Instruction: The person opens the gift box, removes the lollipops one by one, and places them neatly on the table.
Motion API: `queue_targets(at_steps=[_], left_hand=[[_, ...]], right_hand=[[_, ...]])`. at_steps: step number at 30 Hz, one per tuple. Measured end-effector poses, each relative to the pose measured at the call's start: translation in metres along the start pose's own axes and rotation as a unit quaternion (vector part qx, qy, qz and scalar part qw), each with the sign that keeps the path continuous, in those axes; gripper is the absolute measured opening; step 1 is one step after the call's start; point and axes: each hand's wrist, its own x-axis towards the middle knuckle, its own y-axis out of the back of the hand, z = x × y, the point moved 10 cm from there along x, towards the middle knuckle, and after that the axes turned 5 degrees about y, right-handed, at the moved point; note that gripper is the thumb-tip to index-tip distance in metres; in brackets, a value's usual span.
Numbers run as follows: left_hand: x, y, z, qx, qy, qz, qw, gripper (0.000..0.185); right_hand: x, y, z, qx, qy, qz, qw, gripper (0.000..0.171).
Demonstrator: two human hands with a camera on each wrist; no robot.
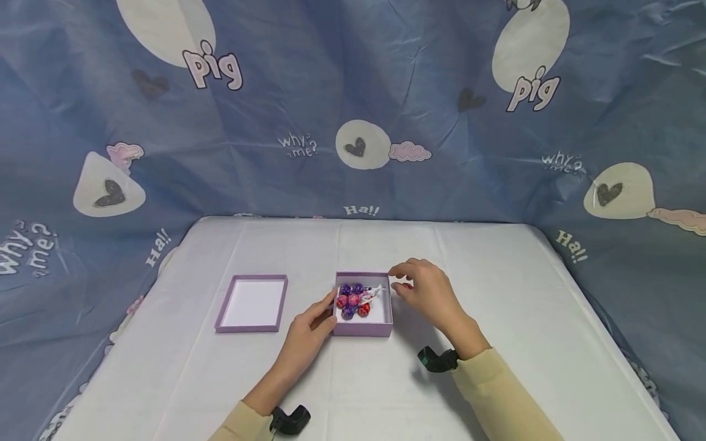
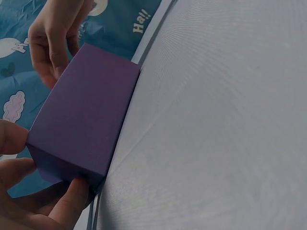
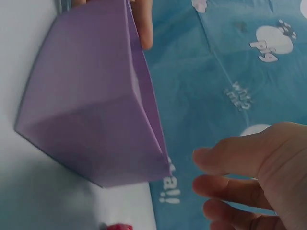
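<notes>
A small purple box [image 1: 362, 329] stands open on the white table, with several purple and red lollipops [image 1: 353, 300] inside. My left hand [image 1: 326, 310] grips the box at its near left corner, thumb on the rim. In the left wrist view the fingers [image 2: 13, 138] and thumb clasp the box [image 2: 86, 124]. My right hand [image 1: 400, 283] hovers just right of the box with its fingers relaxed and holding nothing. A red lollipop [image 1: 407, 285] lies on the table under the fingertips, and it also shows in the right wrist view as a red lollipop [image 3: 119, 226] beside the box [image 3: 91, 105].
The box's purple lid [image 1: 252, 303] lies upside down on the table [image 1: 496, 343] to the left. A blue printed cloth [image 1: 353, 110] hangs behind and at both sides of the table.
</notes>
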Motion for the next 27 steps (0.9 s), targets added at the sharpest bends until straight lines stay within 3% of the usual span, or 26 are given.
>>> queue_targets(at_steps=[10, 27], left_hand=[[0.0, 0.0, 0.002, -0.003, -0.005, 0.003, 1.0, 0.05], [-0.001, 0.002, 0.001, 0.019, -0.004, 0.014, 0.9997, 0.051]], right_hand=[[0.0, -0.02, -0.011, 0.069, 0.003, -0.014, 0.998, 0.021], [-0.003, -0.048, -0.015, 0.045, 0.015, -0.038, 0.998, 0.02]])
